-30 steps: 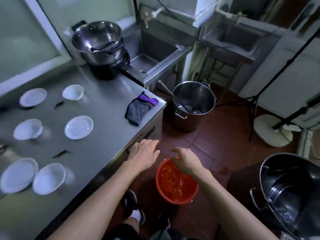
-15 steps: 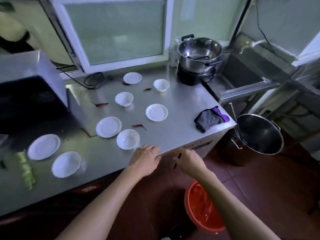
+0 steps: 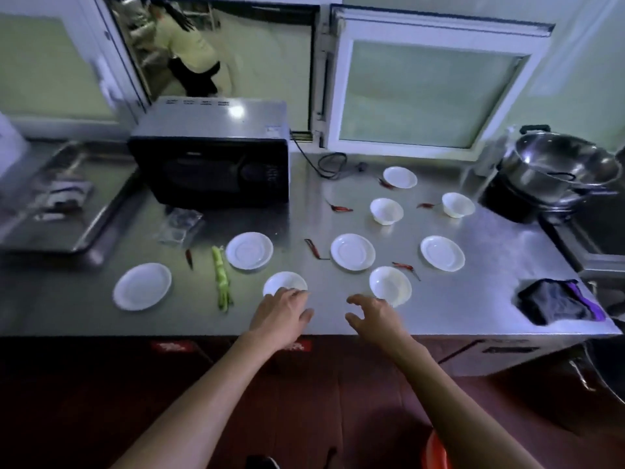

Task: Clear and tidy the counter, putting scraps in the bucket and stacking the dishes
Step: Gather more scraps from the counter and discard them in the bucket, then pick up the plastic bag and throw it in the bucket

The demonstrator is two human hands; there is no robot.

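Two bowls | left hand touches one | right hand beside other

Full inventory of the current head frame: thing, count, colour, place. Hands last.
Shallow ceramic plates: five, white, spread across the steel counter.
Small ceramic bowls: four, white, among the plates.
Dried chilli peppers: about seven, red, between the dishes.
Cucumber strip: one, green, left of centre.
Microwave oven: one, black and silver, counter rear.
Folded cloth: one, dark grey with purple, right corner.
Steel pot: one, silver, far right on a burner.
Plastic bucket: one, red, on the floor.
Left hand: open, touching the near bowl.
Right hand: open, above the counter.
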